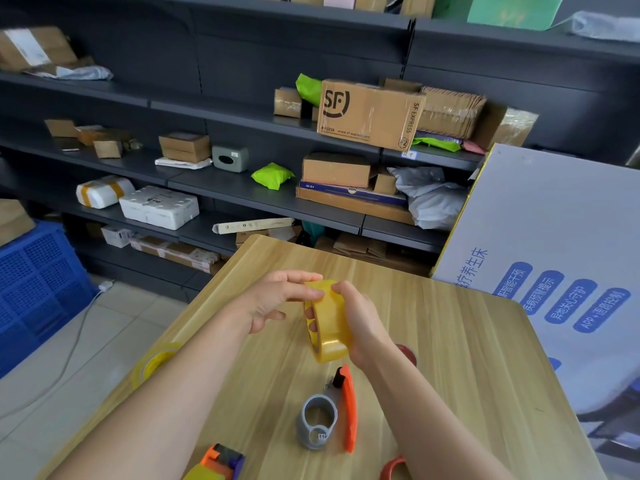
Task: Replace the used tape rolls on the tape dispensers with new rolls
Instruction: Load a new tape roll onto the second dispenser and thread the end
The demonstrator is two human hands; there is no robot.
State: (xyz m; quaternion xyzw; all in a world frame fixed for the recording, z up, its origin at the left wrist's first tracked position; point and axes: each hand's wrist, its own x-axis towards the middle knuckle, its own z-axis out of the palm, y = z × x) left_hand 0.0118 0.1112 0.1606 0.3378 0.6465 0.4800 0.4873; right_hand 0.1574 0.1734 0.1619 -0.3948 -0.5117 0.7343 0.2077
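Above the wooden table I hold a full roll of clear yellowish tape on edge. My right hand grips it from the right side. My left hand pinches the tape's top edge with thumb and fingertips. Below them lies an orange and grey tape dispenser with an empty grey hub. A second dispenser, orange and grey with yellow tape, shows at the bottom edge. Another yellow tape roll sits at the table's left edge, partly behind my left forearm.
A red ring lies at the bottom right, and a red object peeks out behind my right wrist. A large printed board leans at the right. Dark shelves with parcels stand behind; a blue crate is on the left.
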